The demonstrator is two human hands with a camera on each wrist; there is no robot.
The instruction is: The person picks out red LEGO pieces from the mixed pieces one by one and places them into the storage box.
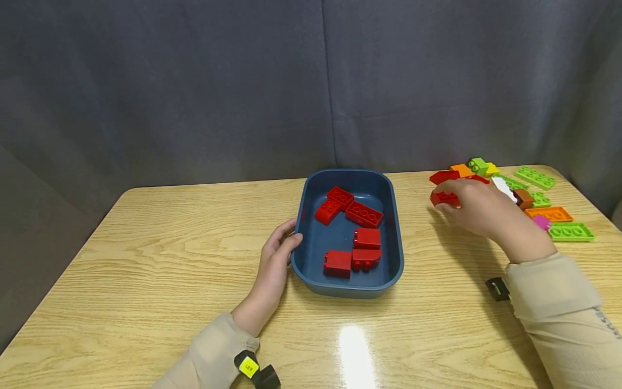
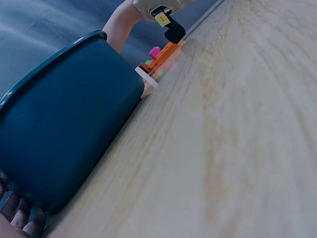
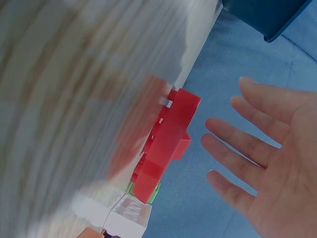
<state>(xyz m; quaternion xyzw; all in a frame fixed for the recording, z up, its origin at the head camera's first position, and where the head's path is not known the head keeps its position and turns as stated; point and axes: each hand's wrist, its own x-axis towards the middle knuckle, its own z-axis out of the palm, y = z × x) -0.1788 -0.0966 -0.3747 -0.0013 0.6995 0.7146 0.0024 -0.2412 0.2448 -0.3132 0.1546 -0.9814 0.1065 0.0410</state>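
At the left, the left hand (image 1: 278, 256) held the blue bin (image 1: 347, 292) by its left wall, its grip pinching that side with the thumb at the rim and the fingers along the outside. The bin rested on the tabletop (image 1: 184, 259), and its wall stood between this grip and 6 red bricks (image 1: 364, 214) inside: 3 in the far half, 3 in the near half.

To the right, well apart from the bin, the right hand (image 1: 478, 208) reached over the left edge of a brick pile. In the head view a loose red brick (image 1: 444, 200) lay at its fingertips; the right wrist view showed the grip spread, with a gap between the fingers and a long red piece (image 3: 166, 144).

Beyond the hand lay another red piece (image 1: 444, 176), an orange brick (image 1: 461, 170), a green brick (image 1: 478, 166) and a yellow brick (image 1: 492, 169). The hand hid part of the pile from the head view. Just past its knuckles were a white brick (image 1: 504, 189) and a brown brick (image 1: 524, 198); farther right lay an orange plate (image 1: 554, 214), a magenta piece (image 1: 541, 222) and a green plate (image 1: 570, 232).
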